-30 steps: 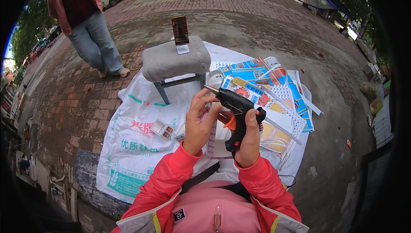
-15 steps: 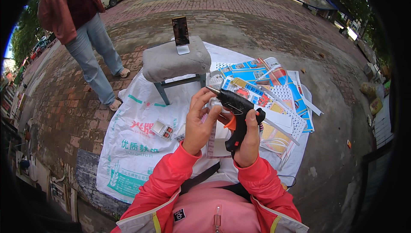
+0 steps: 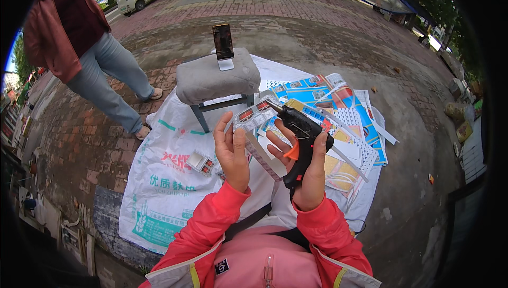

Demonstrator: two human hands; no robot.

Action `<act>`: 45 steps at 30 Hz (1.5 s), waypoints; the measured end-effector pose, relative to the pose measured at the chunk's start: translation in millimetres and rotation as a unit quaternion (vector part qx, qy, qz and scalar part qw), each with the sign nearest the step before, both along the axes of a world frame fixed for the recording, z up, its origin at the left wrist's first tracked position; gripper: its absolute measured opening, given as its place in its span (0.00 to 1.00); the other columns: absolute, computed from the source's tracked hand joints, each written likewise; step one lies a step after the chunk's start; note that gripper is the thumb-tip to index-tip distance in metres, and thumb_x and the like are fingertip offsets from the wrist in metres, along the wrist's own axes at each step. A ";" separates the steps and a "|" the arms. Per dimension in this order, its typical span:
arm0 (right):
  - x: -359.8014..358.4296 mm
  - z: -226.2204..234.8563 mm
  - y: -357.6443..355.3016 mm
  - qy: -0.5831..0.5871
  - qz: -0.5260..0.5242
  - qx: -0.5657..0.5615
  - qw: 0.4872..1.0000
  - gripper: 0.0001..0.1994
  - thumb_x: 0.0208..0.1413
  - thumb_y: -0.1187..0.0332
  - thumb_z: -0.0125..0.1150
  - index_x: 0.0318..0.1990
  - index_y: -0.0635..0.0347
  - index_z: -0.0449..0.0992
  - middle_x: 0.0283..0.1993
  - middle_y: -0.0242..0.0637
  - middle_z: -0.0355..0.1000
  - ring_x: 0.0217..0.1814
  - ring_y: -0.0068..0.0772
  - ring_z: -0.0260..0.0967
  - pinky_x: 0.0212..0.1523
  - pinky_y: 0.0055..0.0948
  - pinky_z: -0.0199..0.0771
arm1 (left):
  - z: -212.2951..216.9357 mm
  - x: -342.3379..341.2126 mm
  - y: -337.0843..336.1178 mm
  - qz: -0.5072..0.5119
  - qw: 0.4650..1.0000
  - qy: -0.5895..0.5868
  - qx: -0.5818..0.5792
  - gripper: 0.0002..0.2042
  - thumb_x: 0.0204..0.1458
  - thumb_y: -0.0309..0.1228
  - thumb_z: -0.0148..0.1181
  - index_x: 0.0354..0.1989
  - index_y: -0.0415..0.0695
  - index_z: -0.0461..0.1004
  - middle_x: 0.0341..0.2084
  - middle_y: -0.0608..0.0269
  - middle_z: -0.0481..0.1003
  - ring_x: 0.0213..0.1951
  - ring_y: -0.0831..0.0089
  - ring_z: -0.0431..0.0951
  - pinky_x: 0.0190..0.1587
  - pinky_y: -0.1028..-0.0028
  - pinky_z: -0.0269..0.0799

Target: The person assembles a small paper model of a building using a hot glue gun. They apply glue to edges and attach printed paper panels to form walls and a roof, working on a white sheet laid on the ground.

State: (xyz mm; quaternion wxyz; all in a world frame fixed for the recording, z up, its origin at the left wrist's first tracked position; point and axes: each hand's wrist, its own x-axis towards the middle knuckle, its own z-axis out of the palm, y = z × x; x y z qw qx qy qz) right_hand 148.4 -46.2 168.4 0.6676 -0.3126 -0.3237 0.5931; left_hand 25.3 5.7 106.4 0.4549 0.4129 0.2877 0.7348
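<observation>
1. While our right hand grips the black glue gun, its nozzle touches the small card piece pinched in our left hand.
2. Piece looks pale with red squares.

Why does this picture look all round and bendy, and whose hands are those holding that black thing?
The camera sits on a person's head and looks down, so the edges bend. The hands are that person's own. The right hand holds a black glue gun with an orange trigger. The left hand holds a small clear flat piece against its tip. Below lies a white sack spread on the brick ground, with colourful printed sheets. A padded stool carries a phone on a stand. Another person stands nearby.
</observation>
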 end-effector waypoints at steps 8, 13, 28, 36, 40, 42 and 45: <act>9.6 -1.1 10.6 0.059 -0.036 0.002 0.998 0.34 0.64 0.40 0.43 0.60 0.63 0.65 0.57 0.46 0.69 0.62 0.41 0.66 0.63 0.38 0.64 | -17.9 -0.2 -15.2 0.001 0.994 0.110 0.014 0.24 0.61 0.37 0.54 0.61 0.37 0.60 0.59 0.53 0.60 0.59 0.65 0.63 0.60 0.69 0.59; 11.1 -1.2 9.2 0.015 -0.032 -0.001 0.999 0.31 0.65 0.43 0.44 0.60 0.65 0.66 0.55 0.46 0.71 0.59 0.43 0.68 0.62 0.37 0.66 | 10.7 -36.0 4.7 0.062 0.861 0.505 0.022 0.36 0.54 0.60 0.52 0.60 0.40 0.63 0.63 0.47 0.56 0.66 0.49 0.54 0.65 0.58 0.48; 6.5 0.5 1.5 -0.041 0.001 0.027 0.999 0.28 0.65 0.50 0.48 0.56 0.72 0.68 0.53 0.48 0.72 0.56 0.38 0.72 0.62 0.37 0.69 | 27.6 -30.2 4.5 -0.150 0.952 0.266 0.028 0.26 0.52 0.40 0.65 0.59 0.50 0.68 0.69 0.46 0.45 0.64 0.57 0.59 0.60 0.65 0.60; 3.2 3.9 -2.3 -0.032 0.015 0.015 0.999 0.28 0.65 0.51 0.49 0.57 0.72 0.67 0.53 0.48 0.72 0.56 0.39 0.72 0.62 0.36 0.69 | 23.1 -28.5 5.8 -0.154 0.959 0.232 0.057 0.19 0.52 0.34 0.64 0.52 0.48 0.71 0.69 0.49 0.48 0.61 0.64 0.64 0.57 0.69 0.62; -0.9 4.1 -3.8 -0.017 0.024 0.030 0.999 0.28 0.65 0.50 0.48 0.58 0.71 0.66 0.55 0.47 0.70 0.57 0.40 0.71 0.62 0.36 0.69 | 17.1 -25.1 6.4 -0.168 0.968 0.178 0.052 0.18 0.53 0.33 0.64 0.53 0.48 0.71 0.69 0.53 0.49 0.60 0.65 0.65 0.56 0.71 0.63; 1.6 6.1 -4.1 -0.022 0.029 -0.002 0.999 0.29 0.65 0.49 0.47 0.59 0.70 0.65 0.56 0.47 0.69 0.56 0.41 0.72 0.59 0.37 0.72 | 15.3 -24.9 7.4 -0.169 0.972 0.156 0.052 0.19 0.54 0.33 0.64 0.53 0.47 0.71 0.69 0.53 0.48 0.61 0.65 0.64 0.57 0.70 0.63; 13.3 12.2 -8.9 -0.081 0.032 -0.013 0.996 0.35 0.64 0.40 0.42 0.62 0.65 0.64 0.57 0.49 0.70 0.51 0.44 0.75 0.47 0.37 0.81 | 14.6 -26.9 10.2 -0.164 0.977 0.129 0.051 0.19 0.53 0.31 0.65 0.54 0.46 0.71 0.69 0.54 0.47 0.62 0.63 0.63 0.59 0.68 0.63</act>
